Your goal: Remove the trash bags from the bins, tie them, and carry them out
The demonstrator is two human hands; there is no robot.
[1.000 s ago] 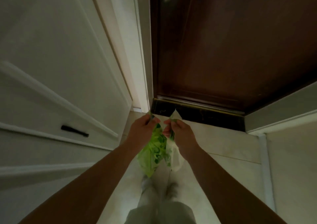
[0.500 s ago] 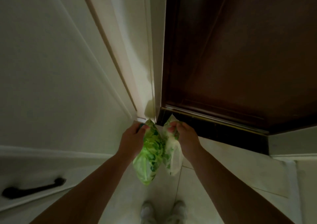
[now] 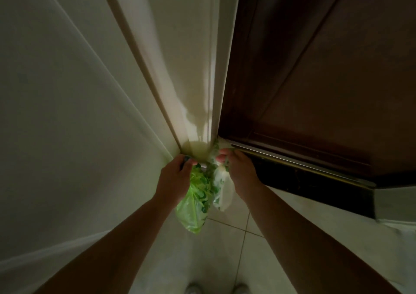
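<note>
A bright green trash bag (image 3: 196, 201) hangs from my left hand (image 3: 174, 179), which is closed on its gathered top. Beside it, touching it, hangs a smaller whitish bag with green print (image 3: 221, 191), gripped at its neck by my right hand (image 3: 239, 172). Both bags dangle above the tiled floor, close to the bottom corner where the white door frame meets the dark door. My two hands are held side by side, a few fingers' width apart.
A dark brown door (image 3: 326, 73) with a metal threshold strip (image 3: 299, 165) stands directly ahead on the right. White panelled cabinet or wall (image 3: 67, 113) fills the left. Pale floor tiles (image 3: 270, 260) lie below, with my shoes (image 3: 216, 288) at the bottom edge.
I have stepped closer to the door; both hands with the bags have moved forward toward the frame's bottom corner. The black handle on the left has left the view.
</note>
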